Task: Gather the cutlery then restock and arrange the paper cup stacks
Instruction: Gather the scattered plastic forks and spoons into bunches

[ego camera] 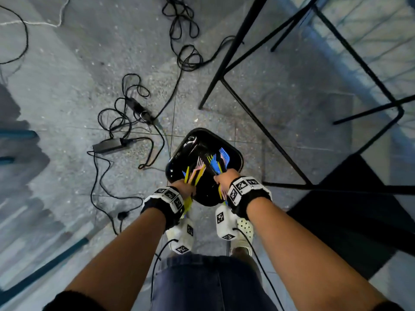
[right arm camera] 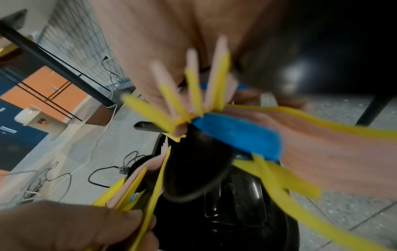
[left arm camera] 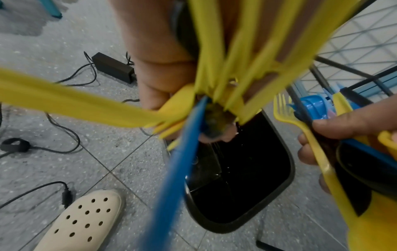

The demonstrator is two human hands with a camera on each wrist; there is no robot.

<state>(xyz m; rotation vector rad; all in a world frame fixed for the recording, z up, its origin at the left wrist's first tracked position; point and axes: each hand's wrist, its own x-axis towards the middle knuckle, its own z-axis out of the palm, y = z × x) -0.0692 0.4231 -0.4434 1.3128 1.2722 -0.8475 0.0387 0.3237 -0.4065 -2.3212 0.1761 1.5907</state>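
- Left hand (ego camera: 184, 187) grips the near-left rim of a glossy black tray (ego camera: 197, 144) together with a fan of plastic cutlery (ego camera: 193, 173), its thumb and curled fingers clamping yellow, pink and blue handles against that rim.
- Right hand (ego camera: 225, 178) grips the near-right rim the same way, pinching a second bunch of cutlery (ego camera: 219, 161): blue and yellow forks with pink pieces among them, tines pointing away from the person.
- Both bunches lie partly inside the tray, heads over its dark well and handles sticking back past the hands toward the wrists.
- From the left wrist view, yellow handles and one blue handle spread out from the fist, and a yellow fork (left arm camera: 285, 108) shows under the other hand's fingers (left arm camera: 352, 122).
- From the right wrist view, yellow and pink handles splay from the grip, and a blue spoon bowl (right arm camera: 240, 135) sits beside them; everything close to the lens is blurred.
- The tray is held above the floor, just ahead of the person's cream perforated shoes (ego camera: 243, 228).
- No paper cup stacks appear in any view.
- On the speckled tile floor (ego camera: 67, 86) lie black cables and a power brick (ego camera: 110, 145).
- Black metal bench legs (ego camera: 242, 41) stand to the right.
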